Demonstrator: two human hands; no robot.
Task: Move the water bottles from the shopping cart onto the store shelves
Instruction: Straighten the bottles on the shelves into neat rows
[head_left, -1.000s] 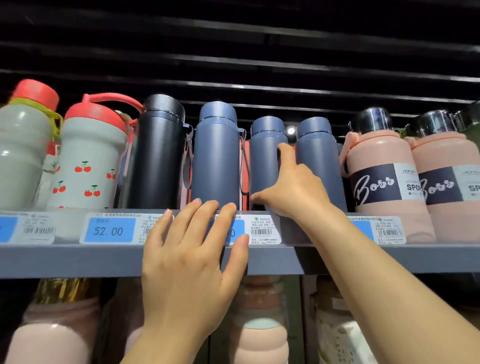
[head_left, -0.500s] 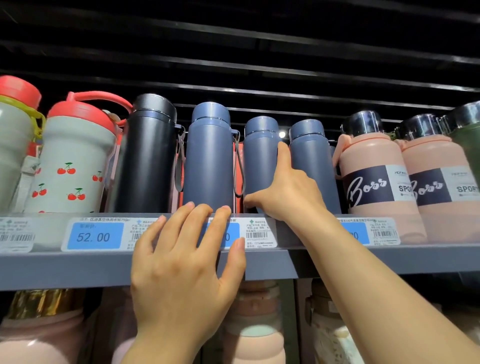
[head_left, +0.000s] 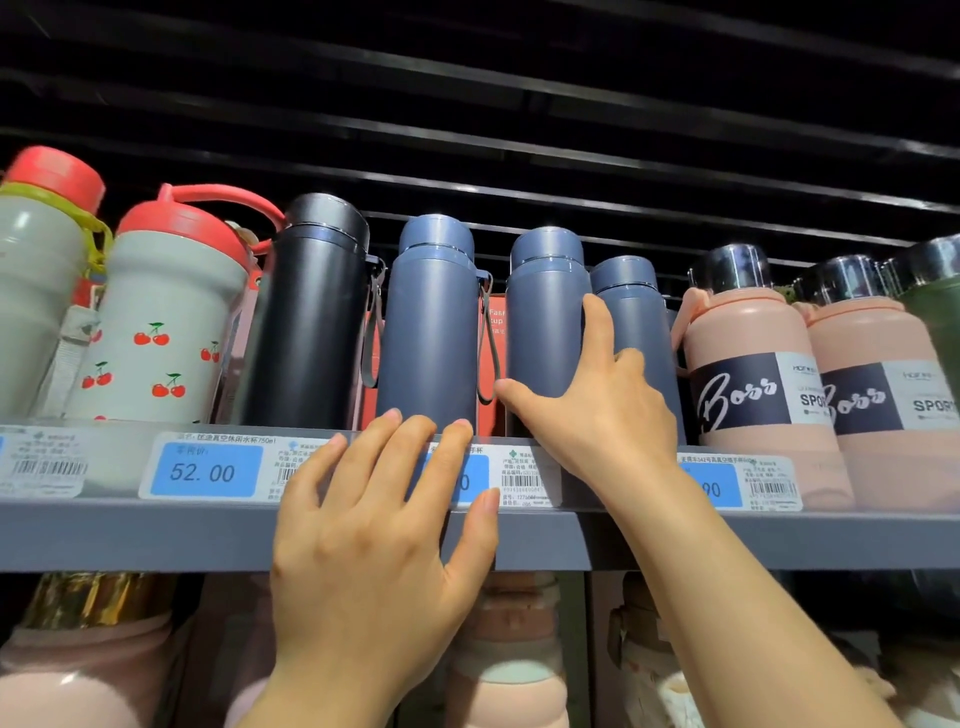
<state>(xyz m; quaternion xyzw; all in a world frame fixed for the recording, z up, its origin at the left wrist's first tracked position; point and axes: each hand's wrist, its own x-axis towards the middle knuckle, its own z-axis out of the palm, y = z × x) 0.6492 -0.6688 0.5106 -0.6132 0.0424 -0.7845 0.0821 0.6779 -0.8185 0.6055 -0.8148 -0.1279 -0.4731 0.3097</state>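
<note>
Three matte blue bottles stand in a row on the grey top shelf. My right hand grips the middle blue bottle near its base, thumb on its left side and index finger up its right side, against the right blue bottle. My left hand lies flat with fingers spread on the shelf's front edge, over a price label, just below the left blue bottle. The shopping cart is out of view.
A black bottle and cherry-print bottles with red lids stand to the left. Pink "Boss" bottles crowd the right. More pink bottles fill the shelf below. Dark slats run overhead.
The middle blue bottle now stands nearer the shelf front than the right one. My right hand stayed on it; my left hand stayed on the shelf edge.
</note>
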